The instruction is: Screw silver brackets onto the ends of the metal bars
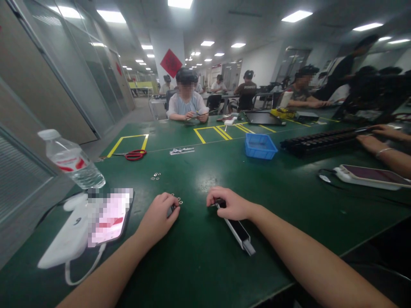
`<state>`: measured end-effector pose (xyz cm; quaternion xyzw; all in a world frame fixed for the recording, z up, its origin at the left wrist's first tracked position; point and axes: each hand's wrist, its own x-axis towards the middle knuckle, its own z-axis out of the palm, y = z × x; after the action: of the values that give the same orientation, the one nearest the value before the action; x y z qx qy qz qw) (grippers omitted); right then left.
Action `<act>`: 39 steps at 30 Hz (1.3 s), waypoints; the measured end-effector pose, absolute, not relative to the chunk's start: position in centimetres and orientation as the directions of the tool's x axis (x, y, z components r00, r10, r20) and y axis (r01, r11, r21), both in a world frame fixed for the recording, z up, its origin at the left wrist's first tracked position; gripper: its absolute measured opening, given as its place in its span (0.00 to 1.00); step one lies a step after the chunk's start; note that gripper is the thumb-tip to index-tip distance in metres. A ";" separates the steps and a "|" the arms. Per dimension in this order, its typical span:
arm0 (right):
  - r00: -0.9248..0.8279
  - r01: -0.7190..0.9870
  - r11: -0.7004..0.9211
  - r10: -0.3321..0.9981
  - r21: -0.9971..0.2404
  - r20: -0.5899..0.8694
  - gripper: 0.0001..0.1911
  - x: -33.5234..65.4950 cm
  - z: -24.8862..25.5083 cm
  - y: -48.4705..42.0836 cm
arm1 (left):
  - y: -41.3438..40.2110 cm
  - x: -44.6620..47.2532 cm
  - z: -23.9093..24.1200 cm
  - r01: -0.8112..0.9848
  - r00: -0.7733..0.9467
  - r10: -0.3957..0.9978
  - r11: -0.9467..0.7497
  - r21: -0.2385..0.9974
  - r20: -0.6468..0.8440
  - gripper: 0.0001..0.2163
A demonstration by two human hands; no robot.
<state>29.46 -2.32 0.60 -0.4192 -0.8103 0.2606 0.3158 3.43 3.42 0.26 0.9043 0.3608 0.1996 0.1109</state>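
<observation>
My left hand rests on the green table with its fingers curled down. A small dark piece shows under its thumb and fingers, mostly hidden. Small metal rings, like washers or nuts, lie right at its fingertips. My right hand is closed over the far end of a long, slim black-and-white case. This case lies slanted on the table, with a grey tip sticking out at its near end. Whatever the right fingertips pinch at the far end is hidden.
Further small rings, red-handled scissors and a blue bin lie ahead. A water bottle, a phone and a white power bank stand left. Co-workers' hands are at a black rack.
</observation>
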 end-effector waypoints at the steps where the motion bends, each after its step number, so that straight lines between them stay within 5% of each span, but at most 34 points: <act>1: -0.453 0.518 0.514 0.843 -0.684 0.291 0.15 29.8 0.6 -2.2 | 3.4 3.2 0.2 0.622 0.650 0.701 -0.713 0.325 0.294 0.08; 7: -0.423 0.590 0.505 0.858 -0.630 0.292 0.18 30.5 0.6 -2.2 | 4.1 2.8 -0.7 0.676 0.661 0.712 -0.702 0.225 0.236 0.21; 18: -0.393 0.643 0.478 0.877 -0.598 0.278 0.17 28.9 0.0 -2.2 | 5.2 4.0 -0.7 0.573 0.799 0.598 -0.789 0.223 0.065 0.21; 30: -0.235 0.664 0.391 0.918 -0.637 0.319 0.16 28.2 -0.6 -2.7 | 4.6 2.7 -0.4 0.623 0.593 0.745 -0.665 0.412 0.306 0.07; 39: -0.153 0.652 0.323 0.942 -0.686 0.298 0.14 27.8 -0.9 -2.8 | 3.2 2.3 0.2 0.650 0.567 0.755 -0.656 0.384 0.329 0.22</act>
<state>27.75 -2.80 -0.86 -0.5451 -0.7312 0.2039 0.3558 2.27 3.24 0.16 0.8783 0.3999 0.2377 0.1106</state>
